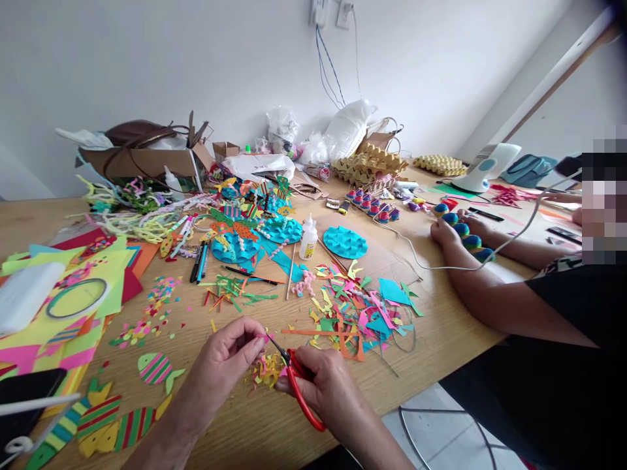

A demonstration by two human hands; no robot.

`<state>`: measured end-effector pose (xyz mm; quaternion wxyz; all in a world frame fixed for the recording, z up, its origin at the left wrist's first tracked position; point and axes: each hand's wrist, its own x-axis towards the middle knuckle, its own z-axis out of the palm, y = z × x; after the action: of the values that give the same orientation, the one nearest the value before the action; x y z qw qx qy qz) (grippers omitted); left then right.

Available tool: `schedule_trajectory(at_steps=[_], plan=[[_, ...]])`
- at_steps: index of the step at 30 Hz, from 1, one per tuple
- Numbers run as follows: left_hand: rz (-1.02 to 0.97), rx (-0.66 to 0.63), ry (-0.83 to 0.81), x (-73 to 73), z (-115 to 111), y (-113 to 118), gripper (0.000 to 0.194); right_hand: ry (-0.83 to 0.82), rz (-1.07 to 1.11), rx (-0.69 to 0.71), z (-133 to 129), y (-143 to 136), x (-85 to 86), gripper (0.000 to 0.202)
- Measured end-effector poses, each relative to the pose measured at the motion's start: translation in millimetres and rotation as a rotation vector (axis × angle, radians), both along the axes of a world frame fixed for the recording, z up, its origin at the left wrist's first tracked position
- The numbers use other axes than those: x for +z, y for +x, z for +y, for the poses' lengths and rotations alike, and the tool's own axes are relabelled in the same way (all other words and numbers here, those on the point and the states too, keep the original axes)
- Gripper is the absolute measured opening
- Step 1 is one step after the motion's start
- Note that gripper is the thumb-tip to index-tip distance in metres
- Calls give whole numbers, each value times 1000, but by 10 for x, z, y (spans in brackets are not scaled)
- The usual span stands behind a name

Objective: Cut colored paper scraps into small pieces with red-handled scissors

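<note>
My right hand (326,382) grips a pair of red-handled scissors (304,398), their dark blades pointing up and left. The blade tips meet a small piece of pink paper (264,338), which my left hand (230,356) pinches between thumb and fingers. Below the blades lies a little heap of yellow and pink paper clippings (268,371). To the left of my left hand are striped paper fish (155,369) in green, pink, red and yellow, some overlapping. Small round coloured paper dots (149,313) are scattered beyond them.
Coloured paper scraps (362,313) spread right of centre. A white glue bottle (308,238) stands near a blue scalloped disc (345,243). Stacked coloured sheets (112,274) lie left. At right, a co-worker's hands (445,228) hold painted egg-carton cups (463,230); a white cable (431,267) crosses the table.
</note>
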<state>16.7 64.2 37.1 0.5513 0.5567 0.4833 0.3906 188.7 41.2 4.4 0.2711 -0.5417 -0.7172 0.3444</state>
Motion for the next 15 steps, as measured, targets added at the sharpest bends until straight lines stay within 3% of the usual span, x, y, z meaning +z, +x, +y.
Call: schedule_trajectory(at_steps=[7,15], plan=[[-89,29,-42,6,-39,-8,11,-70,13,35,-33,-69,121,40],[-114,5,-49,-27,-57,14,10,-90,31,38,-29,-95,120,42]])
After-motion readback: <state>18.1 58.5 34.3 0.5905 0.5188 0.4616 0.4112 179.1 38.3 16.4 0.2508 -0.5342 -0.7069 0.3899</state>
